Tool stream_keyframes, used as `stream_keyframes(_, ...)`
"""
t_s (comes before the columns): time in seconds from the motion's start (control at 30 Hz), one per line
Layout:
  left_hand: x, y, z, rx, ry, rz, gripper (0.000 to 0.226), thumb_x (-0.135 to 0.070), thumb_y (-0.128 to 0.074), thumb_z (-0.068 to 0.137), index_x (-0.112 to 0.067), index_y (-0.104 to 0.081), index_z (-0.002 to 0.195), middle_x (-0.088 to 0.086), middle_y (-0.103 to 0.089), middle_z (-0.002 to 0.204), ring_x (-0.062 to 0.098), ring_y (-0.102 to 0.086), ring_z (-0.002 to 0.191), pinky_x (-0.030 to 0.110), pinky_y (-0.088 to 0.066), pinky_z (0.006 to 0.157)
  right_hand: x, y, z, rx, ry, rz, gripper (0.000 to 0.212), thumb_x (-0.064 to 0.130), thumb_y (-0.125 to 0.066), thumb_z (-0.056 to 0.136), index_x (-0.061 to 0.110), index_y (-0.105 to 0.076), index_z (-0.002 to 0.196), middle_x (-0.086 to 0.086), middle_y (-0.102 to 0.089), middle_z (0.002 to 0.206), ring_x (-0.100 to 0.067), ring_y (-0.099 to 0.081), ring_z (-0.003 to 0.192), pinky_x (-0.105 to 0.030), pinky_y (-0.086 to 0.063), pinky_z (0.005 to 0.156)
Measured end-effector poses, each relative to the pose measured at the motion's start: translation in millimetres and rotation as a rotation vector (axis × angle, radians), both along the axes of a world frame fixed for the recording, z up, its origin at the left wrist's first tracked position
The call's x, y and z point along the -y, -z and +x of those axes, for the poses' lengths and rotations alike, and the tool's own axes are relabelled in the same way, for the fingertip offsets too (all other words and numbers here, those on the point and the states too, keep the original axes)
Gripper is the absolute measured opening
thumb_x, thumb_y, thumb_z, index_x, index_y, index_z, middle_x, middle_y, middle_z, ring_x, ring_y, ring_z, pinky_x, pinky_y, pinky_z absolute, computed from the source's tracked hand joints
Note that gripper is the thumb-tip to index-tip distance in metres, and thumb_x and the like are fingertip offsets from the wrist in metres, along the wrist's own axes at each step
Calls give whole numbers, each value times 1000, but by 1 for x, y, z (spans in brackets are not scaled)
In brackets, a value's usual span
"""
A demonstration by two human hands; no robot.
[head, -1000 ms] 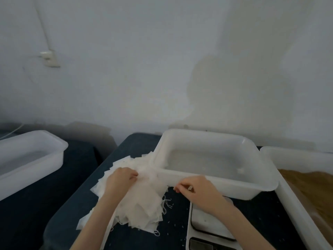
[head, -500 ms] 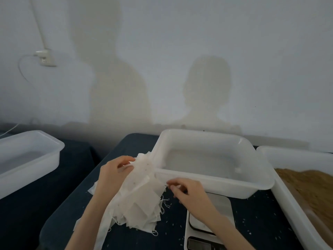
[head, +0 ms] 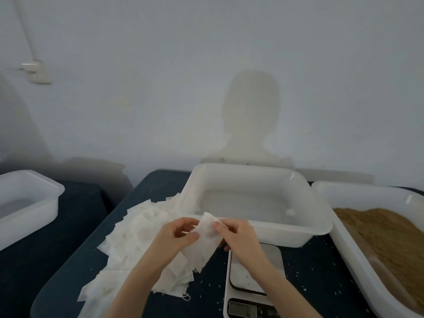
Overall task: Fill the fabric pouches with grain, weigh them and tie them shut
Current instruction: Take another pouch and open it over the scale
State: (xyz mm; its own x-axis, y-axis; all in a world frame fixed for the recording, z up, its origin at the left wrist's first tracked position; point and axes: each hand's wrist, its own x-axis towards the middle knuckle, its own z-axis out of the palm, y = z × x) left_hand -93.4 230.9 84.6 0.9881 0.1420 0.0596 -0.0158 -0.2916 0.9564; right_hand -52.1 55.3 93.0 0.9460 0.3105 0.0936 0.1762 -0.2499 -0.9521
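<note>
Where the dark blue bench meets the pale wall, three white plastic tubs stand. The right tub, cut by the frame edge, holds a mound of brown grain. The middle tub shows one small pale lump against its far right wall, otherwise bare floor. The left tub sits on a separate dark surface, contents unclear. One heap of flat white pouches spreads left of the middle tub. One digital scale lies below that tub, partly under the right forearm. One pouch is lifted above heap and scale: left hand pinches its left edge, right hand pinches its top right. Loose grains speckle the bench.
</note>
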Motion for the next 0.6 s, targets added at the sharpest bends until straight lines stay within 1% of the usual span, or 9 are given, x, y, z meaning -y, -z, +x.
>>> stream_keyframes(0.07,8,0,3,-22,22,-60,23,-17,-66,87,-37,-68,99,-14,-70,93,0,-65,84,13,-50,66,11,1,2,-60,23,35,22,23,-59,94,11,-76,87,-6,-73,75,-8,-64,57,-18,-52,56)
stream_keyframes(0.17,24,-2,8,-42,48,-179,23,-18,-64,89,-32,-63,108,-9,-71,97,4,-68,83,15,-52,63,26,1,3,-100,55,71,17,21,-63,92,11,-76,85,-5,-74,76,-10,-67,58,-17,-51,55)
stream_keyframes(0.23,33,-1,12,-46,31,-193,22,-18,-62,91,-30,-63,109,-5,-73,95,9,-68,83,18,-53,64,33,1,1,-105,54,70,15,23,-65,90,14,-76,84,-3,-74,76,-11,-68,60,-16,-50,55)
stream_keyframes(0.33,43,2,17,-49,16,-132,19,-15,-62,91,-24,-66,106,-1,-73,89,12,-68,83,20,-52,67,44,0,-1,-142,55,68,22,34,-62,91,20,-75,80,3,-74,74,-13,-70,63,-16,-50,55)
stream_keyframes(0.4,47,5,20,-67,51,-110,16,-16,-62,90,-24,-67,104,-1,-73,87,13,-68,83,22,-52,69,51,0,0,-168,65,68,27,36,-59,93,20,-74,77,3,-73,73,-11,-69,61,-16,-50,55)
stream_keyframes(0.5,52,7,22,-59,93,-37,15,-16,-61,91,-26,-68,98,-1,-73,86,13,-68,82,22,-52,71,66,-1,3,-182,-20,-18,15,26,-63,91,23,-75,82,6,-74,79,-9,-70,65,-14,-49,56)
stream_keyframes(0.53,54,8,23,-45,95,-1,16,-16,-60,91,-29,-69,95,-2,-73,85,10,-67,80,19,-51,69,70,-2,3,-206,-64,-41,12,25,-65,90,23,-74,83,6,-75,80,-10,-71,68,-13,-48,57)
stream_keyframes(0.6,60,8,24,-9,89,78,20,-14,-59,92,-32,-68,90,-4,-72,83,6,-65,77,13,-46,66,76,-1,5,-224,-112,-91,10,25,-70,86,22,-73,78,5,-75,78,-11,-72,72,-12,-47,56)
